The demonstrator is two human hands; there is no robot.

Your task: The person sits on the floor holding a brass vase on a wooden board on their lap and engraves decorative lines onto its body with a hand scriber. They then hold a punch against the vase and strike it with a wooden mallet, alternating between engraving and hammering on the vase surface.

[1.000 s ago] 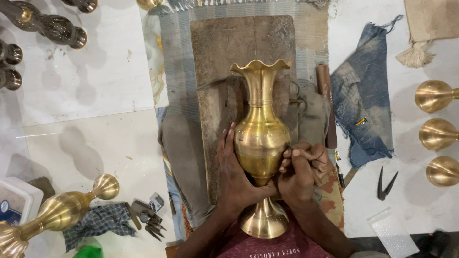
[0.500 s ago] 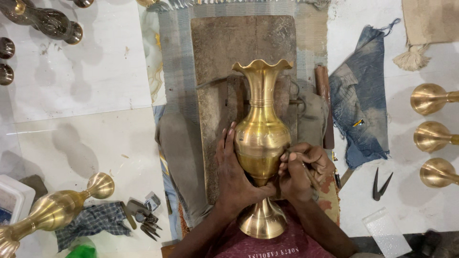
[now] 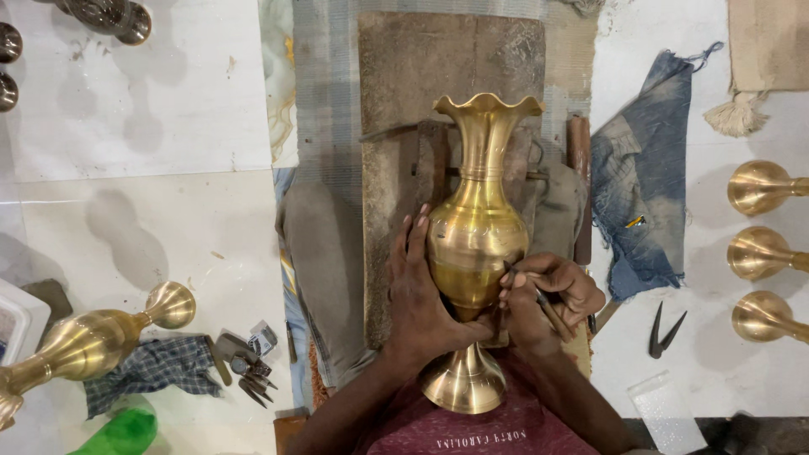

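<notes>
My left hand (image 3: 421, 295) is wrapped around the belly of the tall polished brass vase with the fluted rim (image 3: 476, 244), which lies at the centre over the worn wooden block (image 3: 404, 84); my right hand (image 3: 548, 291) pinches a slim dark engraving tool (image 3: 539, 299), tip on the belly at four o'clock. I'd judge short, light strokes best, left hand bracing firmly. The vase's long axis runs six to twelve, mouth toward twelve, foot at my chest.
</notes>
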